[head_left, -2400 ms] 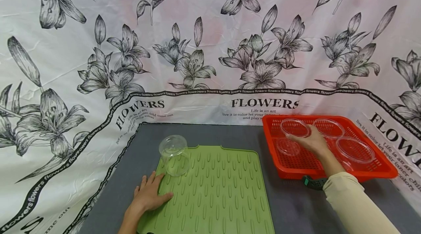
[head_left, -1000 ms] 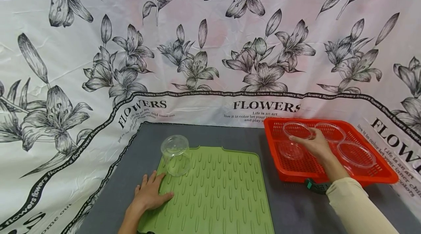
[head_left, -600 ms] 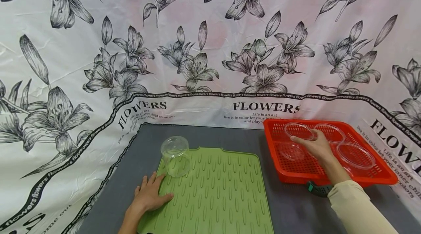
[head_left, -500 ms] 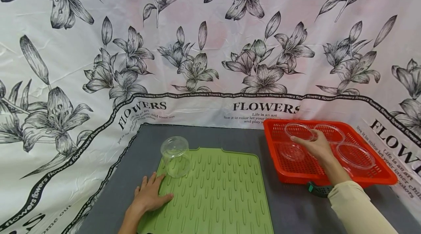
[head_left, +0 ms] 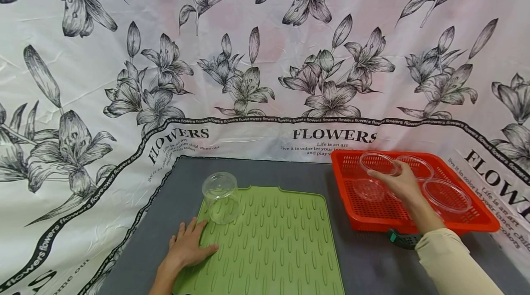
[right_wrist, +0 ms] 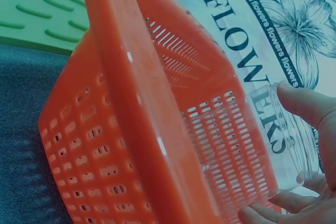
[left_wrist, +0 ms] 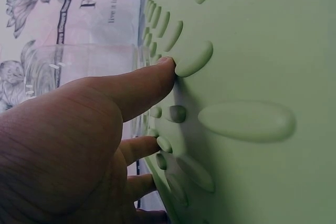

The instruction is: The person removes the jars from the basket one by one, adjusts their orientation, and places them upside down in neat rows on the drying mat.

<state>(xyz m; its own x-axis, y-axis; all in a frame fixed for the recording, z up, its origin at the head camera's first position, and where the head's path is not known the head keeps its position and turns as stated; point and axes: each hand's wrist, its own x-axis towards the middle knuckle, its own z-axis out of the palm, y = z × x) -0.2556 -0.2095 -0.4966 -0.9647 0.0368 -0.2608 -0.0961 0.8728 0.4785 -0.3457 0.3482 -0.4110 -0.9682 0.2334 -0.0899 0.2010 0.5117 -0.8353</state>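
My right hand [head_left: 402, 183] grips a clear round plastic tub [head_left: 376, 164] by its side, over the left part of a red perforated basket [head_left: 372, 225]. In the right wrist view, thumb and fingers lie around the clear tub [right_wrist: 295, 137], above the basket wall. My left hand [head_left: 188, 245] rests with spread fingers on the left edge of a green ridged mat [head_left: 273, 244]. Beyond those fingers, another clear round container [head_left: 221, 198] stands at the mat's far left corner. The left wrist view shows the thumb touching the mat's ridges.
Two more clear round tubs, one at the back [head_left: 414, 167] and one at the right [head_left: 447, 196], sit in the basket. The grey table [head_left: 306, 173] ends at a flower-printed curtain [head_left: 248, 88] behind and at both sides.
My right hand has risen slightly and moved a little right, with the tub in its grip. My left hand, the mat and the container on it have stayed in place.
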